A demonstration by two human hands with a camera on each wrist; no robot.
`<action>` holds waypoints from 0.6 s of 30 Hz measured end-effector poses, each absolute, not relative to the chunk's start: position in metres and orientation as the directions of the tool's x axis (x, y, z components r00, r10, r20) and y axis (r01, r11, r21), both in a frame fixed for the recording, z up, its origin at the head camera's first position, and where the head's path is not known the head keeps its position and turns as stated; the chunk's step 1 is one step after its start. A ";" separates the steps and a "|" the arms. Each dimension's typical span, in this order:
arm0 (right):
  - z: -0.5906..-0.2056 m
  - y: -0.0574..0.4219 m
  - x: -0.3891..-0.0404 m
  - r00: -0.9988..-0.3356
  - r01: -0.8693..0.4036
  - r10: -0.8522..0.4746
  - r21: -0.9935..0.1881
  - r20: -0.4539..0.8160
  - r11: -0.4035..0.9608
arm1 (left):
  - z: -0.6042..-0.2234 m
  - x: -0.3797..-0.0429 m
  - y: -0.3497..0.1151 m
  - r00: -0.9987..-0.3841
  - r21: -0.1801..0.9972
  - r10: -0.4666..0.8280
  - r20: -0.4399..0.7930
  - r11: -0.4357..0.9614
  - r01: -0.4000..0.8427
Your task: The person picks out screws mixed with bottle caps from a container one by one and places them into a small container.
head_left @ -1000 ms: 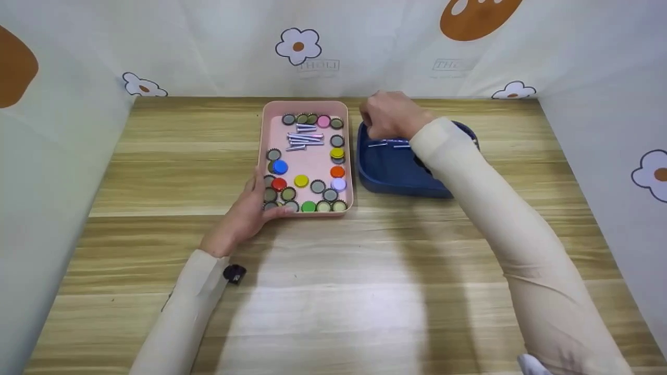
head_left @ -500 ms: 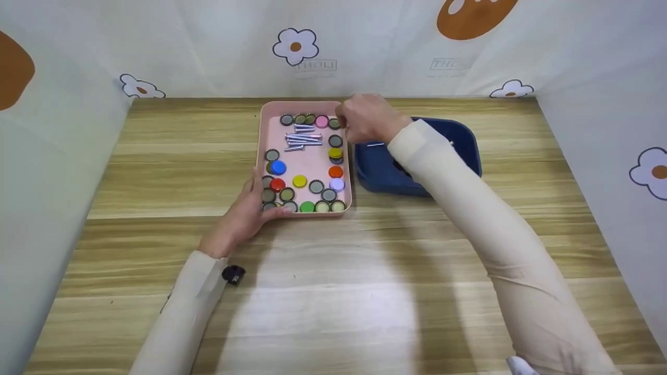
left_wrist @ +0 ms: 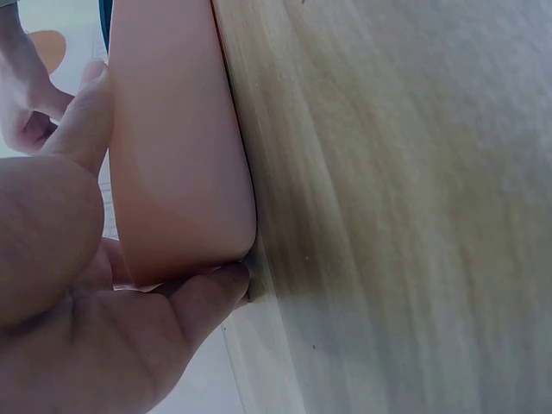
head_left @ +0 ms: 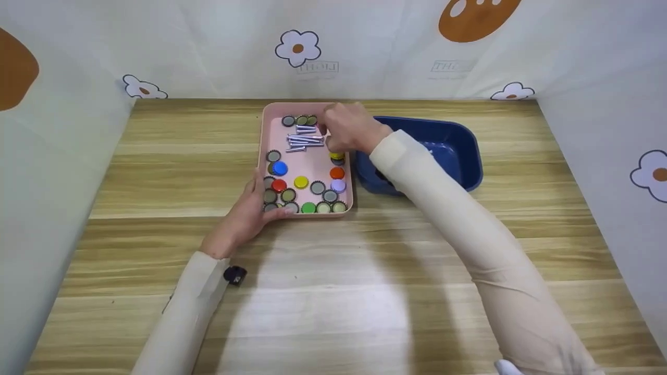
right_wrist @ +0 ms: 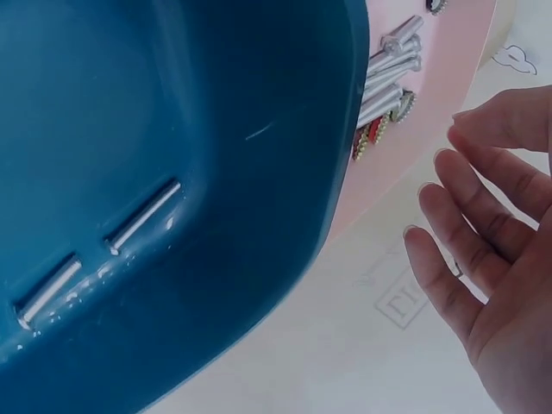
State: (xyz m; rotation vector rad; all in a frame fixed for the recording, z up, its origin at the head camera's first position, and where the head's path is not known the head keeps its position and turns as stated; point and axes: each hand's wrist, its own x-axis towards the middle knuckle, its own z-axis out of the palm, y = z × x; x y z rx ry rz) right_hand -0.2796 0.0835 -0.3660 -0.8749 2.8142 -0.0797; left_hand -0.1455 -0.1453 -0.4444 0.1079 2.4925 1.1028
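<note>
My left hand (head_left: pixel 239 213) holds the near left corner of a pink tray (head_left: pixel 350 192), thumb over the near rim and fingers along the left side. The left wrist view shows its fingers around the corner of the tray wall (left_wrist: pixel 177 155). In the tray lie silver bolts (head_left: pixel 305 140) and many bottle caps (head_left: pixel 301 182), some coloured. My right hand (head_left: pixel 351 127) is over the tray's far right part, hiding some caps. From the right wrist, the right hand (right_wrist: pixel 492 216) has loosely bent fingers, thumb tip near the index fingertip, with nothing visible between them.
A dark blue bin (head_left: pixel 471 151) stands right of the tray, close beside it. Two bolts (right_wrist: pixel 142 220) lie on its floor in the right wrist view. The right forearm (head_left: pixel 448 219) crosses over the bin's near side. A patterned white sheet (head_left: pixel 208 47) rises behind the table.
My right hand has moved left from above the blue bin to above the pink tray's far right part. The left hand and the tray stay where they were.
</note>
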 end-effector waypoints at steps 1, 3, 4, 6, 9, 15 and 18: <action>-0.367 0.083 -0.280 -0.807 -0.557 -0.567 -0.106 -0.166 0.824 | -0.444 -0.146 -0.145 -0.913 0.724 0.232 -0.336 0.684 -0.092; -0.368 0.082 -0.280 -0.805 -0.560 -0.569 -0.103 -0.170 0.822 | -0.444 -0.146 -0.144 -0.914 0.723 0.235 -0.332 0.685 -0.086; -0.369 0.081 -0.280 -0.803 -0.561 -0.570 -0.102 -0.172 0.821 | -0.445 -0.146 -0.144 -0.915 0.725 0.236 -0.327 0.684 -0.083; -0.371 0.080 -0.280 -0.805 -0.559 -0.568 -0.098 -0.174 0.823 | -0.445 -0.146 -0.144 -0.916 0.724 0.237 -0.325 0.685 -0.080; -0.375 0.076 -0.279 -0.812 -0.553 -0.559 -0.085 -0.168 0.829 | -0.445 -0.145 -0.144 -0.913 0.721 0.234 -0.335 0.687 -0.088; -0.383 0.066 -0.277 -0.818 -0.556 -0.558 -0.055 -0.143 0.829 | -0.446 -0.144 -0.145 -0.913 0.730 0.239 -0.331 0.678 -0.087; -0.385 0.061 -0.277 -0.809 -0.554 -0.562 -0.099 -0.169 0.827 | -0.446 -0.144 -0.145 -0.917 0.739 0.239 -0.319 0.669 -0.082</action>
